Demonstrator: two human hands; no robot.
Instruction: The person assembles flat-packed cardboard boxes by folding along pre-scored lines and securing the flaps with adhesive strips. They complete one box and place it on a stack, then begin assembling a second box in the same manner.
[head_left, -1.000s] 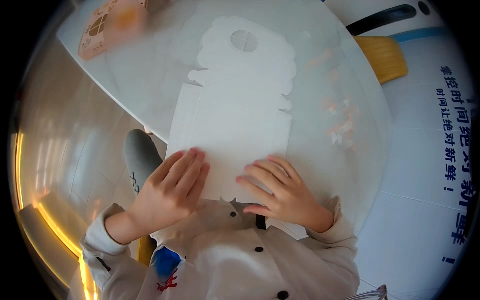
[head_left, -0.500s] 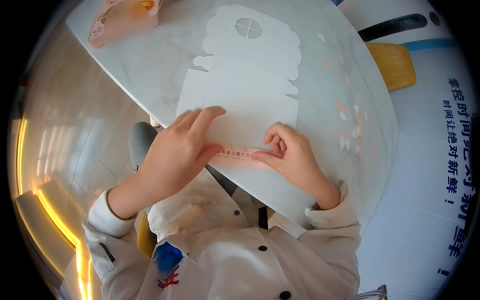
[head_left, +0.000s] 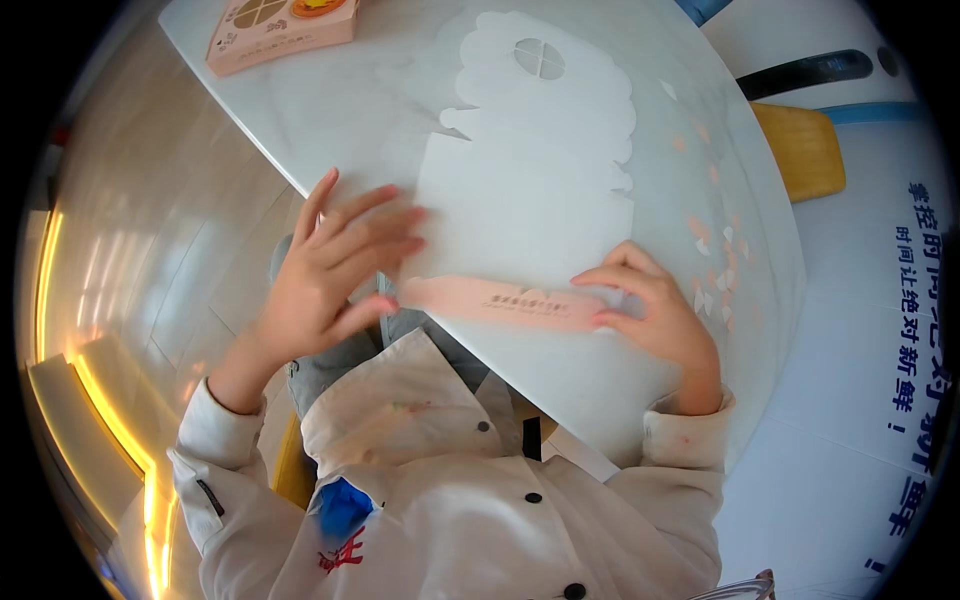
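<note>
Now that the pink flap (head_left: 500, 302) has come up off the flat white carton blank (head_left: 530, 200), my right hand (head_left: 650, 310) pinches its end — my left hand (head_left: 335, 265) lifts away, fingers spread.

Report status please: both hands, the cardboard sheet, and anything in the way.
Left hand open, fingers at the flat white cardboard sheet. Right hand pressing its folded pink flap. Pink box at far table corner, apart.
</note>
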